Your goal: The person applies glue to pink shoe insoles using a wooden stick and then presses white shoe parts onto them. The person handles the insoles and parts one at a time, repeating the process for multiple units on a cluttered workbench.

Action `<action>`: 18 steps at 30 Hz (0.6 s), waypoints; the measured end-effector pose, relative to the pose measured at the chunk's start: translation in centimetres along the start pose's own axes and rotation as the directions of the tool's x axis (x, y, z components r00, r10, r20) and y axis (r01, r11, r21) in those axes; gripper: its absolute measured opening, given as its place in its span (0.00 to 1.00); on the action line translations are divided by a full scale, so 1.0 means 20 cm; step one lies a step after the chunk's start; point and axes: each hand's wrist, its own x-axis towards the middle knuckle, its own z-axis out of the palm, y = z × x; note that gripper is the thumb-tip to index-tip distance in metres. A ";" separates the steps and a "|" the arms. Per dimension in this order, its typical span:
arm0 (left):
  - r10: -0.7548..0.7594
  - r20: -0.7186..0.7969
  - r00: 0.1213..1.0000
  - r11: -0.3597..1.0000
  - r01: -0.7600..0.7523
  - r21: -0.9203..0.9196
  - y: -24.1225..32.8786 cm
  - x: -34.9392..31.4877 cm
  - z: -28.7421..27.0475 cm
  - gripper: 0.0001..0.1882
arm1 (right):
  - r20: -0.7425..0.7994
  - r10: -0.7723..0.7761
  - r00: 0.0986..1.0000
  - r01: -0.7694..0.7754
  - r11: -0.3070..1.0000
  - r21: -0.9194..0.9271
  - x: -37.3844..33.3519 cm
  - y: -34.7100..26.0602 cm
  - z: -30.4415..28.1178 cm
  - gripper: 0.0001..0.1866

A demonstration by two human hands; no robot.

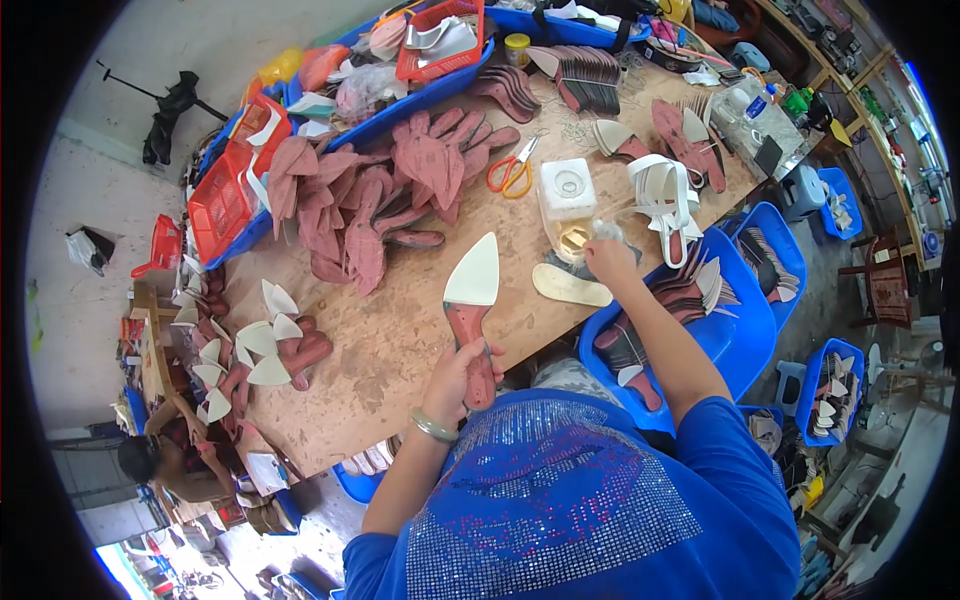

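My left hand [450,385] grips the heel end of a shoe insole [468,325], red-brown with a cream-white toe, held up over the table's near edge. My right hand [608,260] is closed at the rim of a clear container [572,238] with something yellowish inside; what its fingers hold is too small to make out. A white block with a round recess [568,187] stands just behind that container. Close below the right hand lies a loose cream insole [568,285]. Scissors with orange handles [511,177] rest farther back.
A pile of red-brown insoles [365,215] covers the table's back left. White-toed insoles [268,345] lie at the left. White sandal-like pieces [664,195] stand at the right. Blue tubs [735,345] with insoles adjoin the right edge. A person [185,450] sits at the far left.
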 end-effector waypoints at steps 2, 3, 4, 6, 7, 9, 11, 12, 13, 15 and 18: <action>-0.003 -0.014 1.000 1.000 0.003 -0.002 -0.01 0.00 -0.03 0.17 | -0.018 -0.018 1.000 0.018 1.000 0.004 -0.03 -0.02 -0.02 0.09; -0.004 -0.016 1.000 1.000 0.004 -0.010 -0.01 0.00 -0.03 0.17 | -0.019 -0.023 1.000 0.024 1.000 0.018 -0.04 0.00 -0.02 0.09; -0.004 -0.019 1.000 1.000 0.004 -0.017 -0.01 -0.01 -0.03 0.18 | -0.020 -0.029 0.999 0.030 0.999 0.032 -0.06 0.02 -0.02 0.09; 0.007 -0.021 1.000 1.000 -0.007 -0.020 0.01 -0.01 -0.03 0.18 | 0.030 -0.036 0.999 0.038 0.999 -0.039 -0.10 0.04 -0.02 0.09; 0.016 -0.027 0.999 1.000 -0.017 -0.024 0.01 -0.02 -0.03 0.18 | 0.056 -0.046 0.997 0.050 0.996 -0.073 -0.12 0.04 -0.02 0.10; 0.039 -0.020 0.999 0.999 -0.040 -0.028 0.04 -0.03 -0.01 0.18 | 0.054 -0.044 0.998 0.047 0.996 -0.071 -0.21 0.03 -0.05 0.09; 0.064 -0.018 0.998 0.997 -0.064 -0.034 0.08 -0.03 -0.02 0.17 | 0.065 -0.011 0.998 0.005 0.997 0.080 -0.28 -0.01 -0.09 0.09; 0.068 -0.017 0.998 0.997 -0.069 -0.043 0.08 -0.02 -0.03 0.17 | 0.092 0.023 0.995 -0.043 0.974 0.223 -0.32 -0.02 -0.10 0.11; 0.071 -0.011 0.997 0.996 -0.072 -0.049 0.09 -0.02 -0.03 0.17 | 0.125 0.059 0.990 -0.100 0.929 0.357 -0.34 -0.04 -0.13 0.13; 0.066 -0.013 0.998 0.995 -0.066 -0.073 0.11 -0.03 -0.04 0.16 | 0.042 0.052 0.998 -0.067 0.755 0.652 -0.34 -0.13 -0.16 0.17; 0.047 -0.006 0.999 0.993 -0.047 -0.107 0.11 -0.03 -0.05 0.16 | 0.076 -0.017 0.997 -0.054 0.553 0.831 -0.35 -0.40 -0.37 0.19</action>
